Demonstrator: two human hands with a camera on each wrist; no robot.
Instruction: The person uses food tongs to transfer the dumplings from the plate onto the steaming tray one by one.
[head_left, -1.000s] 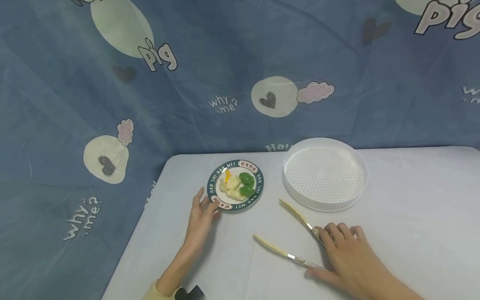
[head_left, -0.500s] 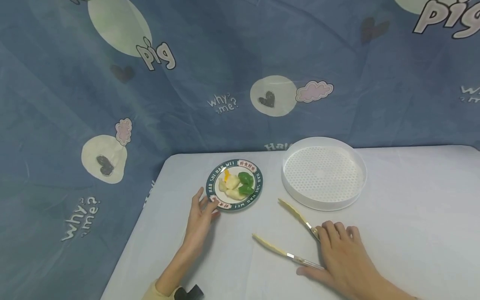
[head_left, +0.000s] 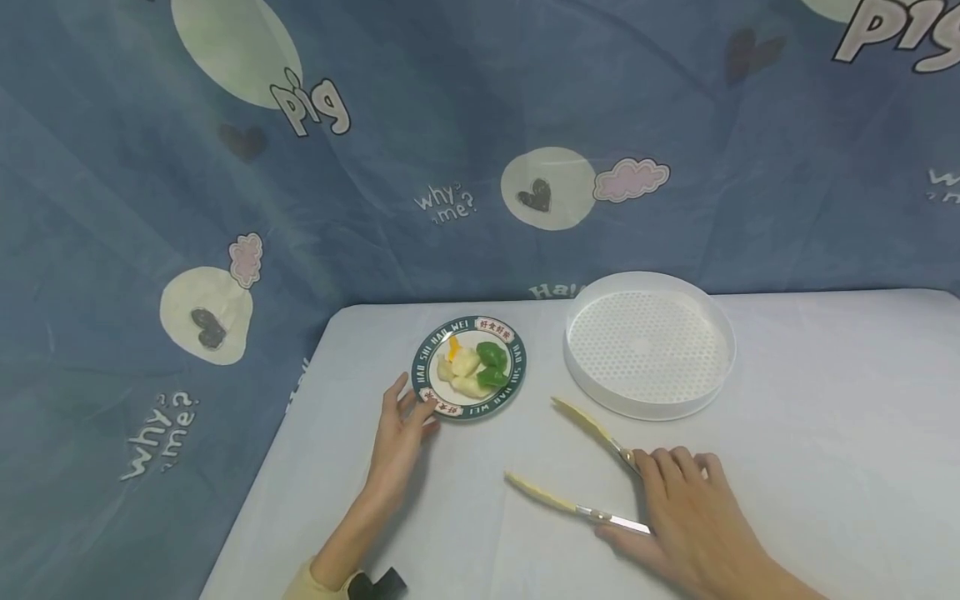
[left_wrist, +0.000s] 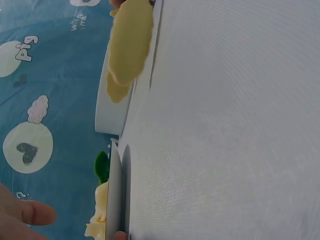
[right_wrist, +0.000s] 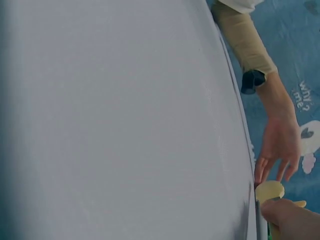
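Observation:
My right hand grips a pair of tongs with metal handles and broad pale-yellow ends. The arms spread apart above the tabletop, pointing left with nothing between them. In the left wrist view one yellow end looms large. A small round plate with a green lettered rim carries pale dumpling-like pieces, green leaf-like pieces and an orange bit. My left hand lies at the plate's near-left edge, fingers loosely spread, a fingertip right by the rim.
A round white tray with a perforated base stands right of the plate, near the back edge. White cloth covers the table. A blue printed curtain rises behind it and along the left side.
My right hand has shifted slightly left, and the tongs have turned a little, their ends slightly farther apart. My left hand and the plate stay in place; the head view tilts slightly.

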